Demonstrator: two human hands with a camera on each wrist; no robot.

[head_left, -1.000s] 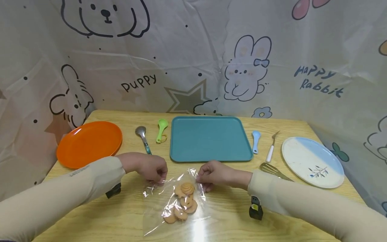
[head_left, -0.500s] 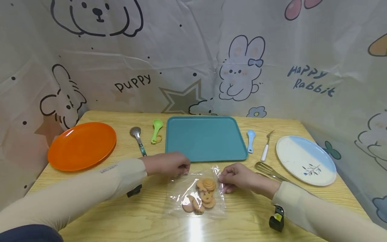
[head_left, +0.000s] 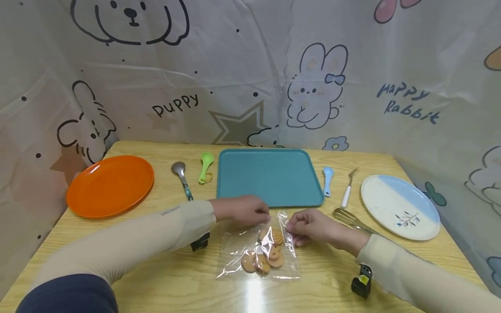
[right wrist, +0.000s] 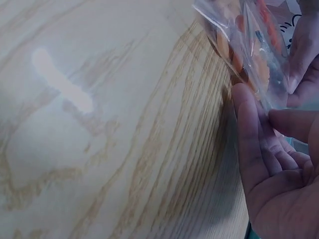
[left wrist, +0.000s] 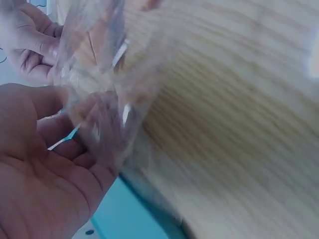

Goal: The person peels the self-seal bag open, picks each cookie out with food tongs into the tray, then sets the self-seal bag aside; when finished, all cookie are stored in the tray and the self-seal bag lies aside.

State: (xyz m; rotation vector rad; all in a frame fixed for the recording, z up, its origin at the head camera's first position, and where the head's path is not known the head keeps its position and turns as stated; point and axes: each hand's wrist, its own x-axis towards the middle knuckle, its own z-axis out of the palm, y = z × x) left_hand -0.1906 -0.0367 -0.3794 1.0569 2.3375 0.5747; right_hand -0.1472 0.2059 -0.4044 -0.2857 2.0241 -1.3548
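A clear plastic bag (head_left: 235, 256) with several round cookies (head_left: 263, 257) inside hangs between my two hands, close over the front of the table. My left hand (head_left: 247, 210) pinches its top edge near the middle, with thumb and curled fingers on the film in the left wrist view. At the bag's top right corner, my right hand (head_left: 311, 227) pinches the film between thumb and forefinger, as the right wrist view also shows. The cookies lie bunched toward the right side of the bag. One is swirled and another has a face.
Behind my hands lies a teal tray (head_left: 270, 178). To its left are a green spoon (head_left: 205, 165), a metal spoon (head_left: 181, 174) and an orange plate (head_left: 111, 187). To its right are a blue spoon (head_left: 328, 180), a white-handled fork (head_left: 347, 191), a slotted turner (head_left: 348, 217) and a blue-and-white plate (head_left: 391, 208).
My left hand has slid right along the bag's top edge, closer to my right hand. The bag and my right hand have shifted to the right too.
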